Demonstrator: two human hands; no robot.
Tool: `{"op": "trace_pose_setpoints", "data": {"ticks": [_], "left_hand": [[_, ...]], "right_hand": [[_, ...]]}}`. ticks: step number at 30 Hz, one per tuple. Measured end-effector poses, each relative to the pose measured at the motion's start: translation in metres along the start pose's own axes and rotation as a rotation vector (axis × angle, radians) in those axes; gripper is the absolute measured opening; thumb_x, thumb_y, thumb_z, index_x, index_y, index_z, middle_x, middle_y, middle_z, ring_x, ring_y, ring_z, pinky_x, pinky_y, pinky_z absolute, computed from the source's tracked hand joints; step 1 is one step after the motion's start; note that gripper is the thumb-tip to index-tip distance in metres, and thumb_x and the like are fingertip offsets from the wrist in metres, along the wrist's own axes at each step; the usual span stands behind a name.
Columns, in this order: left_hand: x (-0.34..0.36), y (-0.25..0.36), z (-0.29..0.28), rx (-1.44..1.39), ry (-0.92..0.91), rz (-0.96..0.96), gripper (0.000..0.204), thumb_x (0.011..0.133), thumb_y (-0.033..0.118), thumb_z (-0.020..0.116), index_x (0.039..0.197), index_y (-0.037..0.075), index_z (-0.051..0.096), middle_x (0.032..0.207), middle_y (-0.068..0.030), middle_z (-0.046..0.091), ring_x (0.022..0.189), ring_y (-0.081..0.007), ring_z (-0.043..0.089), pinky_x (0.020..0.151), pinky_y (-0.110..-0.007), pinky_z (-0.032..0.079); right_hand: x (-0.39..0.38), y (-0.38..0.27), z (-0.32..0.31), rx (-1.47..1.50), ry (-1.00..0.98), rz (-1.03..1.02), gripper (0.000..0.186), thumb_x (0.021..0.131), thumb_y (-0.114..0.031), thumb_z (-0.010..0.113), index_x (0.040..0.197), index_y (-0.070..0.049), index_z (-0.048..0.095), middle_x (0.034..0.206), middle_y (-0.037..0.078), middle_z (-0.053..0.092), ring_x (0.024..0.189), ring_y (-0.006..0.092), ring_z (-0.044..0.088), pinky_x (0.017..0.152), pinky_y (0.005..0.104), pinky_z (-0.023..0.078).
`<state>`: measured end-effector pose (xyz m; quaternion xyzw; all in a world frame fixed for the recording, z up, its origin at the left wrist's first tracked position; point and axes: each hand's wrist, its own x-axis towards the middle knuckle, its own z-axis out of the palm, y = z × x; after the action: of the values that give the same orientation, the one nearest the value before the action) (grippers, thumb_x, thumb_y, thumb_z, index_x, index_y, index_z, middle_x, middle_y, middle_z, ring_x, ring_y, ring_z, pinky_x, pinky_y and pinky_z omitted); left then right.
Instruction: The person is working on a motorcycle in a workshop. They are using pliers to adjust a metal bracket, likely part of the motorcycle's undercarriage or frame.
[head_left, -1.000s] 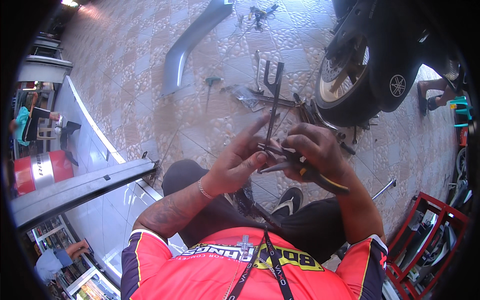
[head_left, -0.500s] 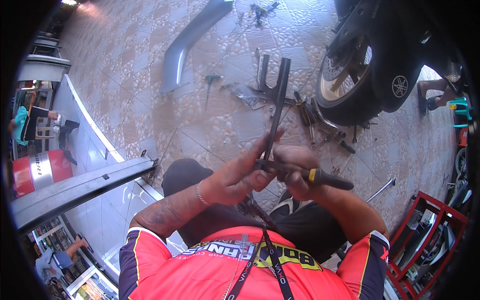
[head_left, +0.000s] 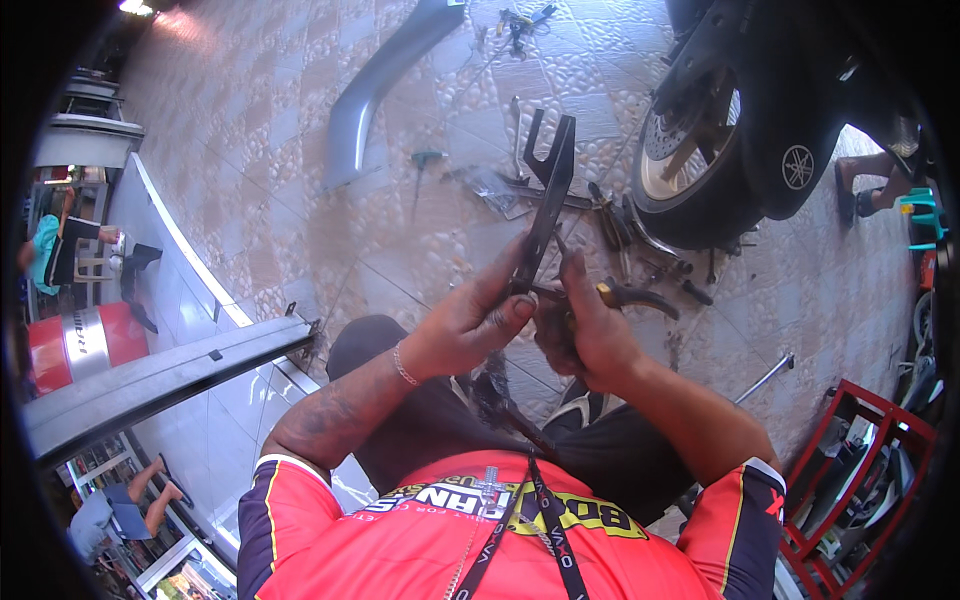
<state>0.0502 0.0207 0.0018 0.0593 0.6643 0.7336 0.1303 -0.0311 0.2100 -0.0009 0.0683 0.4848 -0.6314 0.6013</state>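
Observation:
In my left hand [head_left: 465, 325] is a long black forked metal bracket [head_left: 552, 170], gripped near its lower end with the two prongs pointing up and away from me. My right hand [head_left: 590, 335] is closed on pliers with black and yellow handles [head_left: 645, 298], just beside the bracket's lower end. Whether the plier jaws touch the bracket is hard to make out. Beyond my hands, several loose tools [head_left: 615, 230] and a clear plastic bag [head_left: 500, 200] lie on the tiled floor.
A motorcycle's front wheel [head_left: 680, 190] stands at upper right, a person's legs [head_left: 860, 180] behind it. A grey panel [head_left: 370, 100] and green-handled tool [head_left: 425, 160] lie ahead. A steel beam [head_left: 170, 375] crosses at left, people [head_left: 125, 510] beyond it. A red rack [head_left: 840, 480] is at lower right.
My right hand has turned upright, its thumb rising beside the bracket, and the plier handles have swung from pointing down-right to lying higher. The bracket's fork has shifted slightly in my left hand.

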Motion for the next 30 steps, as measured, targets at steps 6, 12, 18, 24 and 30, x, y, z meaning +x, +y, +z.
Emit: {"op": "trace_pose_setpoints", "data": {"ticks": [6,12,18,24,30], "left_hand": [[-0.002,-0.013,0.010,0.157,-0.006,0.145,0.074,0.106,0.023,0.050,0.162,0.017,0.003,0.089,0.0033,0.050,0.069,-0.0038,0.039,0.062,-0.022,0.038],[-0.005,-0.008,0.021,0.064,-0.010,0.162,0.079,0.105,0.030,0.052,0.162,0.017,-0.001,0.090,0.0026,0.051,0.067,-0.0048,0.039,0.061,-0.021,0.036],[-0.007,0.008,0.012,-0.086,0.019,0.091,0.076,0.106,0.027,0.051,0.162,0.016,0.000,0.086,0.0031,0.052,0.062,-0.0036,0.037,0.057,-0.021,0.034],[-0.009,0.012,0.002,-0.118,0.075,-0.187,0.072,0.105,0.023,0.052,0.160,0.007,0.009,0.134,-0.0133,0.050,0.112,-0.0160,0.049,0.093,-0.030,0.038],[-0.007,-0.001,0.003,0.056,0.063,-0.014,0.070,0.106,0.022,0.049,0.162,0.016,0.007,0.136,-0.0031,0.050,0.075,-0.0047,0.041,0.065,-0.022,0.039]], "right_hand": [[0.012,-0.035,-0.038,-1.294,-0.004,-1.357,0.064,0.068,-0.068,0.075,0.071,-0.009,0.050,0.065,0.008,0.045,0.055,0.0281,0.053,0.048,0.0393,0.038],[0.001,-0.040,-0.040,-1.331,-0.051,-1.444,0.061,0.075,-0.066,0.071,0.071,-0.009,0.048,0.065,0.006,0.044,0.053,0.0274,0.051,0.048,0.0377,0.039],[-0.009,-0.005,0.010,-0.246,-0.162,-0.449,0.069,0.096,-0.073,0.035,0.070,-0.010,0.049,0.056,0.001,0.042,0.046,0.0149,0.042,0.044,0.0305,0.033],[-0.016,-0.005,0.017,0.431,-0.159,0.239,0.076,0.087,-0.087,0.032,0.084,-0.014,0.056,0.053,-0.002,0.039,0.038,0.0092,0.031,0.037,0.0247,0.023],[0.013,-0.011,-0.002,-0.662,0.059,-0.930,0.065,0.088,-0.072,0.057,0.067,-0.011,0.046,0.059,0.002,0.042,0.049,0.0207,0.047,0.045,0.0345,0.035]]}}
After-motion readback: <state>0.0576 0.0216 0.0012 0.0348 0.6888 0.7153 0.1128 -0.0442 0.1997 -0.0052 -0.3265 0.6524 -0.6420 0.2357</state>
